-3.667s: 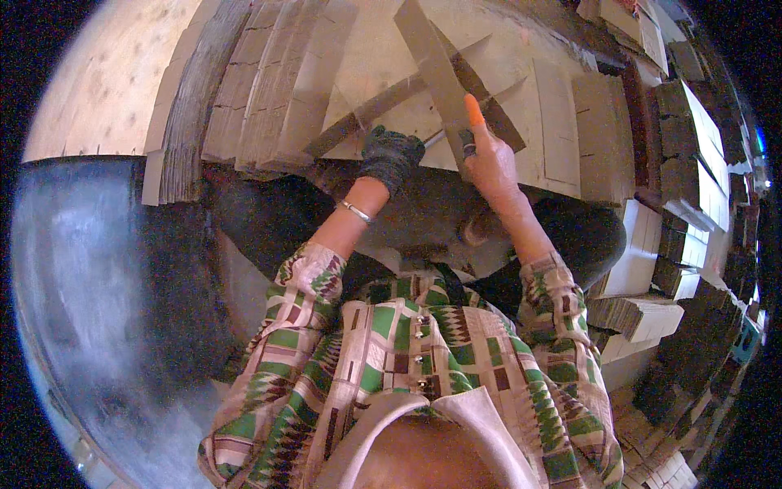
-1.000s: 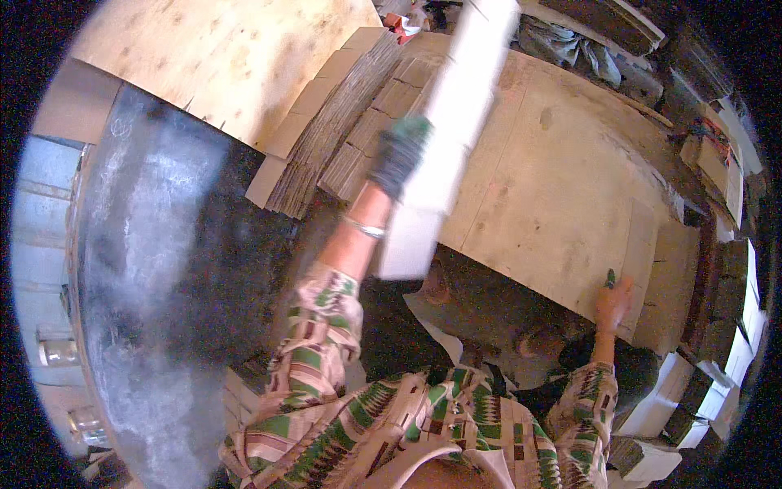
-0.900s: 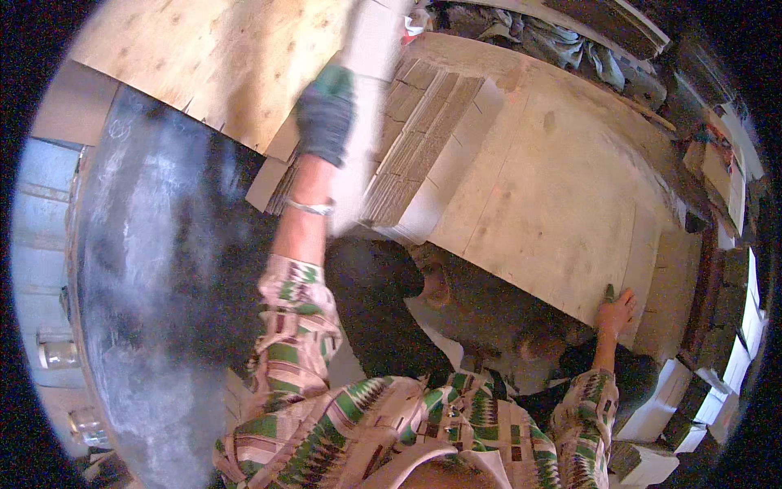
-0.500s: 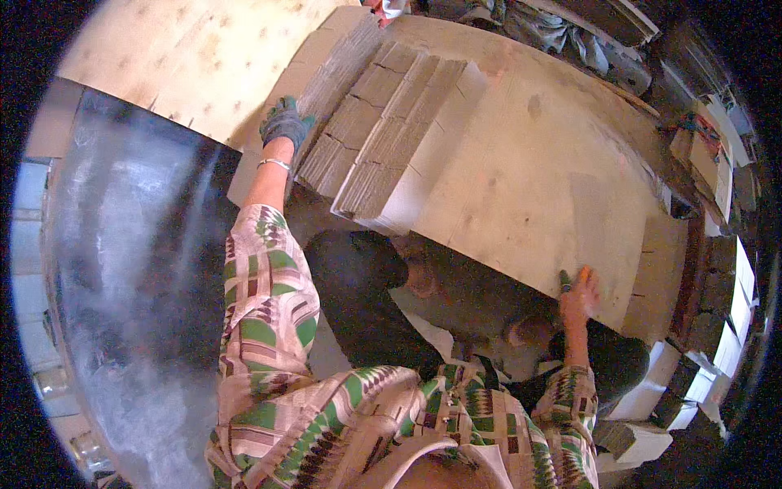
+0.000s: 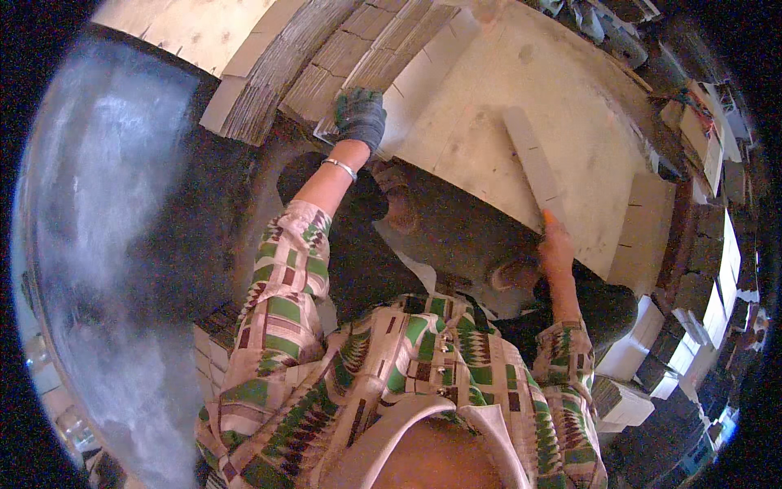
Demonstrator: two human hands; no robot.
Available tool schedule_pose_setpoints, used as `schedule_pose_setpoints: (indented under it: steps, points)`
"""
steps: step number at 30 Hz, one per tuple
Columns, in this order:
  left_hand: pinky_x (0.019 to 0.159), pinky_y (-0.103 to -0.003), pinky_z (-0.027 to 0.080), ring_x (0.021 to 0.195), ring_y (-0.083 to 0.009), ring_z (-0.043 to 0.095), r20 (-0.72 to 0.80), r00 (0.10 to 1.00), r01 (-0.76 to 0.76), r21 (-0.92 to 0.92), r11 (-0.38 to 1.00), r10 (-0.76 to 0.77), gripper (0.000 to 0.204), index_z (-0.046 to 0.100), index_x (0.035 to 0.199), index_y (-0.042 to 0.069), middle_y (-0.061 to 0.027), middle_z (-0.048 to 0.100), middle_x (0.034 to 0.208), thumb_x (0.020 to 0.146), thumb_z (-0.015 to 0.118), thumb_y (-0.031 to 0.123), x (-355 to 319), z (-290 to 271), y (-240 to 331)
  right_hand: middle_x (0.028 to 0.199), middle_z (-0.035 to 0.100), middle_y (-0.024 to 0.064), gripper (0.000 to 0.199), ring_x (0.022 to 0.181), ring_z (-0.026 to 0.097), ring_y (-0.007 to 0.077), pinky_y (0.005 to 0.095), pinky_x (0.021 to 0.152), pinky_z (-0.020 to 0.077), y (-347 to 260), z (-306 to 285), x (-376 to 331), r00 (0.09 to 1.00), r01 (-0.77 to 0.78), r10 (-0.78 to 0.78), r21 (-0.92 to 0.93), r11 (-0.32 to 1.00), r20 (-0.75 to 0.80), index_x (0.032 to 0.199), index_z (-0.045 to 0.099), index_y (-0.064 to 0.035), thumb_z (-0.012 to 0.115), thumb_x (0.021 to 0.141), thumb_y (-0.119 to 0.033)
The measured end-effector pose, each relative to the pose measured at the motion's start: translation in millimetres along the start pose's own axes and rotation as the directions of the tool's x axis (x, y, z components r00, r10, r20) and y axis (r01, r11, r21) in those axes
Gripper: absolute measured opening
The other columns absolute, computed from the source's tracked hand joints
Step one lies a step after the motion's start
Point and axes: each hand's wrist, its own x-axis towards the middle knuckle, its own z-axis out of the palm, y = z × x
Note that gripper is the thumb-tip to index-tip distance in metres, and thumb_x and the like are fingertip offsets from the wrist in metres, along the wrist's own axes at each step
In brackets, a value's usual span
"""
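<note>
My left hand (image 5: 360,121), in a dark grey-green glove, lies on the near end of a stack of cardboard strips (image 5: 389,50), its fingers laid over the strips' edges. What its fingertips touch is partly hidden. Over a pale wooden board (image 5: 472,122), my right hand (image 5: 556,244) pinches the near end of one narrow cardboard strip (image 5: 531,151) with small slits along it. Something orange covers a fingertip of that hand. The strip slants away from me, up and left across the board.
More cardboard bundles (image 5: 281,69) stand to the left, beside another wooden sheet (image 5: 195,33). Cardboard with slits (image 5: 643,216) rests at the board's right end. A large dark, shiny surface (image 5: 114,187) fills the left side. Cardboard piles (image 5: 623,403) lie at the lower right.
My left hand has come off the left bundle and moved right, onto the near stack. My right hand, earlier with fingers spread at the board's edge, now holds a strip. The view has shifted.
</note>
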Motion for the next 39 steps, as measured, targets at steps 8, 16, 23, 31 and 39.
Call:
schedule_pose_setpoints:
  steps: [8, 16, 23, 31, 39]
  points:
    - [0.076, -0.05, 0.054, 0.088, -0.0386, 0.069, -0.03, 0.997, 0.055, -0.453, 0.89, -0.077, 0.033, 0.07, 0.115, 0.016, -0.0159, 0.071, 0.098, 0.092, 0.057, 0.036, -33, -19, 63, 0.094, 0.071, 0.0213, 0.084, 0.078, 0.07, 0.0381, 0.0476, 0.067, 0.0554, -70, -82, 28, 0.856, 0.135, 0.149, 0.492, 0.86, -0.494, 0.149, 0.044, -0.019, 0.06, 0.072, 0.007]
    - [0.079, -0.047, 0.056, 0.093, -0.0349, 0.07, 0.039, 0.954, -0.255, -0.416, 0.873, 0.297, 0.032, 0.065, 0.122, 0.019, -0.0119, 0.071, 0.109, 0.092, 0.054, 0.024, -82, 9, 156, 0.097, 0.07, 0.0189, 0.081, 0.078, 0.068, 0.0388, 0.0465, 0.067, 0.0549, -113, -84, 47, 0.914, 0.189, -0.034, 0.348, 0.918, -0.405, 0.149, 0.045, -0.0176, 0.059, 0.074, 0.01]
    - [0.081, -0.047, 0.056, 0.095, -0.0347, 0.069, -0.013, 0.943, -0.302, -0.457, 0.837, 0.334, 0.035, 0.065, 0.123, 0.018, -0.0115, 0.07, 0.112, 0.089, 0.056, 0.018, -98, 7, 166, 0.095, 0.069, 0.021, 0.084, 0.075, 0.068, 0.0392, 0.047, 0.064, 0.0551, -113, -87, 34, 0.923, 0.194, -0.047, 0.358, 0.913, -0.381, 0.149, 0.044, -0.0181, 0.061, 0.071, 0.01]
    - [0.083, -0.047, 0.055, 0.099, -0.0336, 0.069, -0.037, 0.946, -0.304, -0.453, 0.838, 0.323, 0.036, 0.064, 0.124, 0.017, -0.0116, 0.07, 0.114, 0.092, 0.048, 0.02, -99, 13, 168, 0.086, 0.069, 0.0206, 0.088, 0.069, 0.068, 0.0389, 0.0502, 0.059, 0.0546, -107, -98, 41, 0.927, 0.244, -0.139, 0.28, 0.929, -0.347, 0.152, 0.035, -0.018, 0.064, 0.072, 0.004]
    - [0.091, -0.044, 0.054, 0.106, -0.0335, 0.067, 0.102, 0.928, -0.222, -0.62, 0.753, 0.358, 0.04, 0.064, 0.128, 0.016, -0.0118, 0.066, 0.126, 0.096, 0.051, 0.036, -101, 22, 183, 0.089, 0.07, 0.0184, 0.077, 0.073, 0.069, 0.0378, 0.0504, 0.06, 0.0553, -102, -41, 46, 0.986, 0.129, -0.115, 0.105, 0.986, -0.124, 0.152, 0.035, -0.0163, 0.06, 0.08, -0.005]
